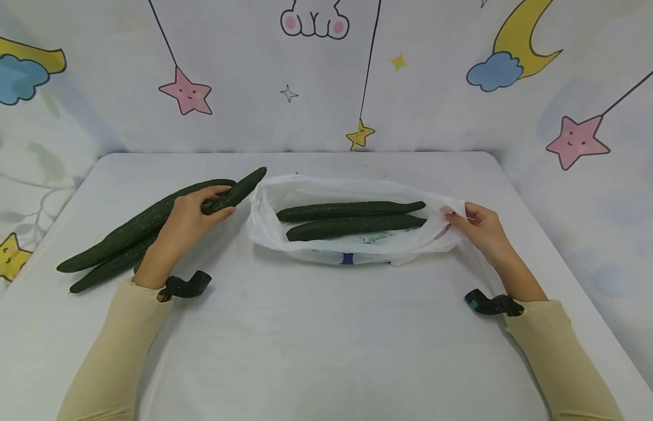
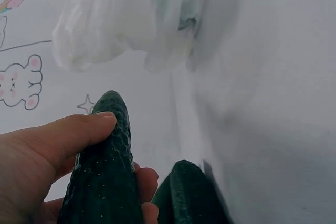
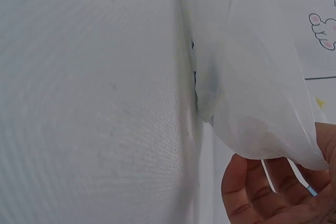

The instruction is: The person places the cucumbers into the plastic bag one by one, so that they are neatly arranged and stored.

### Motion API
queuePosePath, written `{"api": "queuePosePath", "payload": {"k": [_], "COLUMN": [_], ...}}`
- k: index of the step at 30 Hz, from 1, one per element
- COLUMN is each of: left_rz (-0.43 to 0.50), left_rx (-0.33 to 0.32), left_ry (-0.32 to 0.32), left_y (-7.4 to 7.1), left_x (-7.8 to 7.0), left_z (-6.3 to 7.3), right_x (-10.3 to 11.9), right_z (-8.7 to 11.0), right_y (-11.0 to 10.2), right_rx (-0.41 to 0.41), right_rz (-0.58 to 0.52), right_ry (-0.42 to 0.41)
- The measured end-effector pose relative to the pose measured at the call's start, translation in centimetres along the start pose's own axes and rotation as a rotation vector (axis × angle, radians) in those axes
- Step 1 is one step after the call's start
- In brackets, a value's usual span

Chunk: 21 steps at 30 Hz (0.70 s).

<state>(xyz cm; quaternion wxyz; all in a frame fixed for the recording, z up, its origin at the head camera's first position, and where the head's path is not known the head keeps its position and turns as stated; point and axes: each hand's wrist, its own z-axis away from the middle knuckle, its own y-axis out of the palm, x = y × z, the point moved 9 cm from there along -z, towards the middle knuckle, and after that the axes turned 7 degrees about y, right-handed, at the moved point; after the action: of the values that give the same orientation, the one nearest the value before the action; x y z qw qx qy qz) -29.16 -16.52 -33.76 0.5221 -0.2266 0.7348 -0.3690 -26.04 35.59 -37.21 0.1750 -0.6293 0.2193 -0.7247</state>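
Cucumber (image 1: 243, 186), dark green, one: held in the left hand (image 1: 192, 216), thumb on one side, fingers curled round the other. Its tip slants toward the far edge of the table (image 1: 331, 339), near the bag's left end; the left wrist view shows a gap between tip and bag.

Loose pair (image 1: 147, 216), also dark green: two long ones side by side on the table, slanting from the left edge toward the far edge, partly behind the left hand.

Plastic bag (image 1: 310, 255), white, one: beside the middle of the far edge, mouth open, a dark blue patch (image 1: 348, 258) on its front.

Bagged pair (image 1: 352, 227): two within the bag, nearly parallel to the far edge, just beside each other.

Right hand (image 1: 484, 231), one: thumb and fingers pinch the bag's rim at the end nearer the table's right edge.

Sleeves (image 1: 102, 356), beige, two; a black wrist device (image 1: 186, 286) at each cuff.
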Motion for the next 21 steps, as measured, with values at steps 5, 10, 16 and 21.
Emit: {"api": "queuePosePath", "payload": {"k": [5,10,16,21], "left_rz": [-0.014,-0.024,-0.04,-0.052], "left_rx": [-0.029,-0.019,-0.004,0.008], "left_ry": [0.037,0.054,0.062,0.07], "left_y": [-0.8,-1.0,-1.1,-1.3], "left_x": [-1.2,-2.1,-3.1,-4.1], "left_z": [-0.3,-0.5,-0.7,-0.8], "right_x": [0.1,0.2,0.1,0.1], "right_z": [0.0,0.0,0.1,0.0], "right_y": [-0.1,-0.1,-0.1,0.0], "right_rx": [0.0,-0.002,0.002,-0.003], "right_rz": [-0.016,-0.021,-0.019,-0.011], "right_ry": [-0.002,-0.006,-0.005,-0.008]}}
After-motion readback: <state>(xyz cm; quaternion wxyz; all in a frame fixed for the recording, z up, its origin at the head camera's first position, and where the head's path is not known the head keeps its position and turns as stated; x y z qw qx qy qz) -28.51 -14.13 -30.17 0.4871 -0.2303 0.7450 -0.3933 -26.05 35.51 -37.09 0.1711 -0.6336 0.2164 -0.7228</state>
